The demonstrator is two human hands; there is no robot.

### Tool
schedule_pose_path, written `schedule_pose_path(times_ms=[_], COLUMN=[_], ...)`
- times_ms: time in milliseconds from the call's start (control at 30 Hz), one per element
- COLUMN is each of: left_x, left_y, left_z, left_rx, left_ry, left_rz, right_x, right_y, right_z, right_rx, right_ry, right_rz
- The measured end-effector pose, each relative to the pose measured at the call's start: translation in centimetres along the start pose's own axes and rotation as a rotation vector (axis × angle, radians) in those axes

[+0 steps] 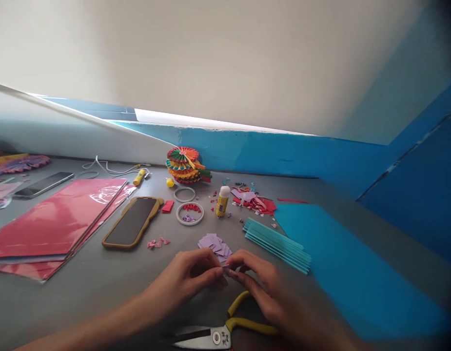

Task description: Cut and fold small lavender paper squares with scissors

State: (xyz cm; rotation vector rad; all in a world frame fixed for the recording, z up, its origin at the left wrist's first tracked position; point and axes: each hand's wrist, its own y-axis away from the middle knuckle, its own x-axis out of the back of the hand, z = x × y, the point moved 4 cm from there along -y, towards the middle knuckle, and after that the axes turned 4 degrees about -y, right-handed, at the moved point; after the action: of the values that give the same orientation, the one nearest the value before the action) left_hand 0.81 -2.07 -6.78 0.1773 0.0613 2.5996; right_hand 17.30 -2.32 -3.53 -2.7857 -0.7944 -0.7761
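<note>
My left hand and my right hand meet just above the grey table, fingertips pinched together on a small lilac paper piece. Directly behind them lies a small pile of lilac paper squares. Yellow-handled scissors lie on the table below my right hand, blades pointing left.
A pleated teal paper strip lies on a teal sheet at right. A glue stick, two rings holding scraps, red scraps and a colourful paper fan ball sit behind. A phone and red sheets lie left.
</note>
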Motion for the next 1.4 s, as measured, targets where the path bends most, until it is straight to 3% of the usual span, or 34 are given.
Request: schedule_pose_path(times_ms=[333,467,633,833,1100,1300,1400], left_x=[-0.2,-0.1,-0.1,-0.1,-0.4,-0.4,-1.1], left_y=[0.2,0.3,0.2,0.4,0.4,0.5,0.6], left_z=[0.7,0.9,0.4,0.4,0.4,0.1,-0.1], left_rx=[-0.024,-0.009,0.079,0.236,0.21,0.203,0.24], left_ry=[-0.003,0.037,0.196,0.341,0.41,0.577,0.704], left_rz=[-0.03,-0.013,-0.033,-0.038,-0.107,-0.087,-0.105], right_x=[0.7,0.4,0.0,-0.1,0.6,0.2,-0.6], right_y=[0.2,0.2,0.8,1.3,1.1,0.3,0.1], right_z=[-1.2,-0.6,-0.5,-1.7,-0.7,0.8,0.5], right_rx=[0.09,0.29,0.663,0.791,0.858,0.585,0.552], right_ry=[0.115,0.155,0.505,0.767,0.566,0.35,0.442], right_rz=[0.031,0.052,0.135,0.107,0.053,0.133,0.145])
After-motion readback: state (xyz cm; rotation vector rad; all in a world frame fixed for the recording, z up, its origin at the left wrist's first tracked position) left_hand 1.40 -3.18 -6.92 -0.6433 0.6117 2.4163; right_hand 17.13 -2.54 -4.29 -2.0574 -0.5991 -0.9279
